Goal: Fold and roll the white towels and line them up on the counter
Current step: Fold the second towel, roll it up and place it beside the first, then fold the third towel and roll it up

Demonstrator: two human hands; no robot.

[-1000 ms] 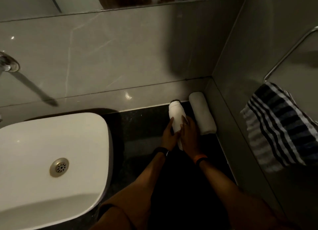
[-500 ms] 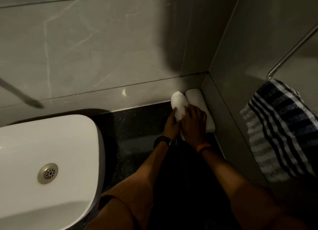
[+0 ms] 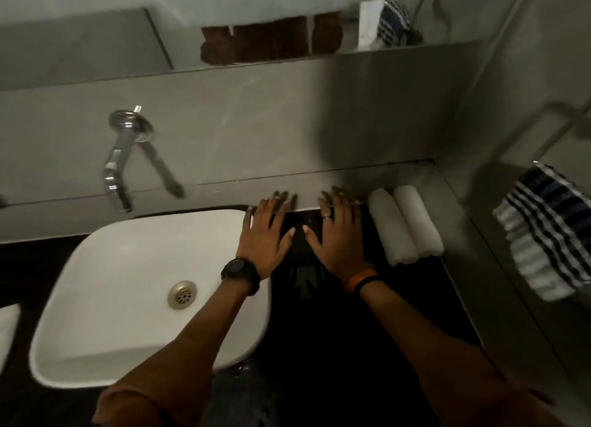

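Two rolled white towels lie side by side on the dark counter [image 3: 319, 330], in the corner by the right wall: the left roll [image 3: 391, 230] touches the right roll [image 3: 417, 220]. My right hand [image 3: 339, 235] is flat and open over the counter just left of the rolls, apart from them. My left hand [image 3: 267, 235] is open too, palm down, between the basin and my right hand. Neither hand holds anything.
A white basin [image 3: 128, 282] fills the left of the counter, with a chrome wall tap [image 3: 120, 161] above it. A blue-and-white striped cloth [image 3: 550, 231] hangs from a rail on the right wall. A mirror runs along the top.
Both hands let go of the left towel roll and moved left, spread open over the counter. The roll now lies against the other one. My view shifted left and up.
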